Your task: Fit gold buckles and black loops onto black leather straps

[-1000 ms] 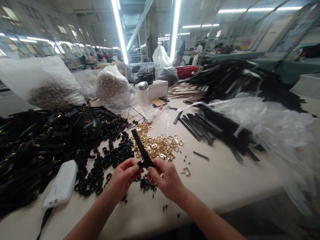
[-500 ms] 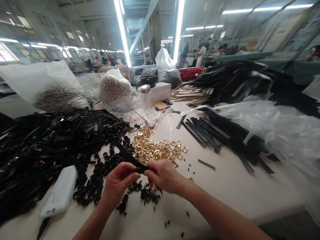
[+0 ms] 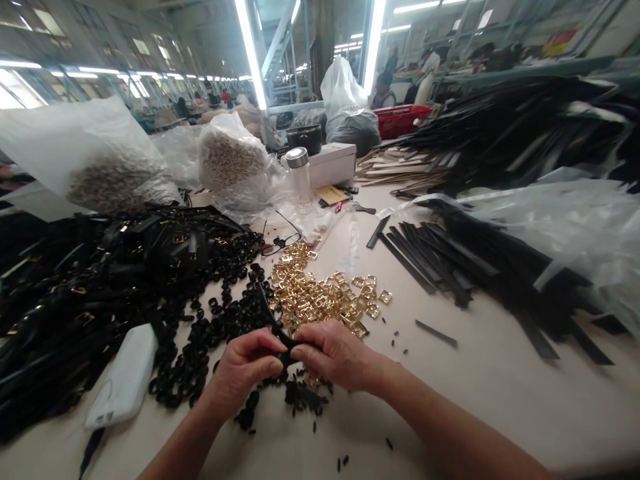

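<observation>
A black strap (image 3: 269,312) runs up and away from between my hands, over the near edge of a heap of gold buckles (image 3: 320,293). My left hand (image 3: 247,363) pinches the strap's near end from the left, thumb and forefinger close together. My right hand (image 3: 335,353) grips the same end from the right, its fingertips folded over it. What lies inside the fingers is mostly hidden. Small black loops (image 3: 183,360) are piled left of my hands. Just below the fingers lie black scraps (image 3: 304,397).
Finished-looking black straps with buckles (image 3: 125,267) form a big heap at left, beside a white power bank (image 3: 123,377). Loose black strips (image 3: 425,260) lie at right under plastic sheeting (image 3: 590,227). Behind stand a glass bottle (image 3: 301,183), eyeglasses (image 3: 283,241) and filled plastic bags (image 3: 233,157).
The strap has swung to a steeper angle between my hands. My left fingers have shifted slightly on it. The camera view has turned a little, so the surroundings sit differently.
</observation>
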Tool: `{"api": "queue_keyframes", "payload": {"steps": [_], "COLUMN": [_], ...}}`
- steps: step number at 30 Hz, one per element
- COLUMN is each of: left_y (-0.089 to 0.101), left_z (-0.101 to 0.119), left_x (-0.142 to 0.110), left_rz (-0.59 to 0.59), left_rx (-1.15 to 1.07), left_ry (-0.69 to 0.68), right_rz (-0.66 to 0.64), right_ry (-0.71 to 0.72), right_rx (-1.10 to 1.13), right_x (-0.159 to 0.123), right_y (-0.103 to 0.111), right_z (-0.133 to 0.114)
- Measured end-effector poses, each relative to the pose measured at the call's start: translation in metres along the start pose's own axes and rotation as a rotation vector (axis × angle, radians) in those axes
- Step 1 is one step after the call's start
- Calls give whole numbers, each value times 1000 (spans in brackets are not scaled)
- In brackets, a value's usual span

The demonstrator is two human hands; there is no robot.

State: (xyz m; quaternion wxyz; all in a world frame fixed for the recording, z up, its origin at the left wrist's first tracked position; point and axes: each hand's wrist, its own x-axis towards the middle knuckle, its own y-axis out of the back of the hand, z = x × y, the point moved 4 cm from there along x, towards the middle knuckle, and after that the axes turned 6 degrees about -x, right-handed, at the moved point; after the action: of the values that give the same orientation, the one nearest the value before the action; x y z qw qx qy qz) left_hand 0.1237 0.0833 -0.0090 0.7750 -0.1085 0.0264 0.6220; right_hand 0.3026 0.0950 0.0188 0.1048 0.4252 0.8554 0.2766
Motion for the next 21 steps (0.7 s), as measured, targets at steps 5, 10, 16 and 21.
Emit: {"api": "queue_keyframes", "payload": {"steps": [5, 10, 16, 21], "left_y": [-1, -5, -4, -7], "left_z": [-6, -8, -2, 3], "left_x": [2, 1, -1, -2], "left_rz": [-74, 85, 215, 226], "left_rx": [-63, -184, -90, 116], "left_ry": [82, 122, -25, -93], "right_rz": [57, 171, 286, 327], "right_ry": [55, 52, 11, -7], "right_rx": [1, 31, -23, -75], "right_x": [-5, -5, -5, -3], "right_y": [-4, -9, -12, -16], "right_z": [-3, 0, 5, 9]}}
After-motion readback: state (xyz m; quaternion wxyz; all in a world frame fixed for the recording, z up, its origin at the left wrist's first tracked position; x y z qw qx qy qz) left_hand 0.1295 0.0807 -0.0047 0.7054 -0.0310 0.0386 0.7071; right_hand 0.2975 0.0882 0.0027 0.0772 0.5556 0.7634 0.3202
